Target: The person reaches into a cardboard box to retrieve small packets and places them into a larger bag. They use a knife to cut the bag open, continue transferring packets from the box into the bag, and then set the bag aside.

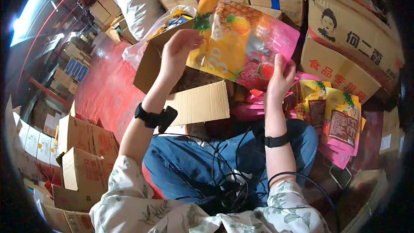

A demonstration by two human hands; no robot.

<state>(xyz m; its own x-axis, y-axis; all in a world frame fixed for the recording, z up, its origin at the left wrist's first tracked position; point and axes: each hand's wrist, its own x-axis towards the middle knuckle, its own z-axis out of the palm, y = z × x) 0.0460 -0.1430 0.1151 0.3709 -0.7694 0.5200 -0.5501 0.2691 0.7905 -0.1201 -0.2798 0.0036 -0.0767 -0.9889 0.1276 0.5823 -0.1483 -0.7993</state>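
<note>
I hold up a glossy snack bag [241,39], yellow on one half and pink on the other, printed with a pineapple and strawberries. My left hand [179,49] grips its left edge near the pineapple leaves. My right hand [280,77] holds its lower right corner. The bag hangs above an open cardboard box [202,101] that sits in front of my knees. Both wrists wear black bands, and black cables run across my lap.
A pile of similar yellow and pink snack bags [332,116] lies to the right. A large printed carton [349,47] stands behind it. Stacked cartons [82,146] line the left, more boxes and a white sack [138,4] fill the back. The floor [103,82] is red.
</note>
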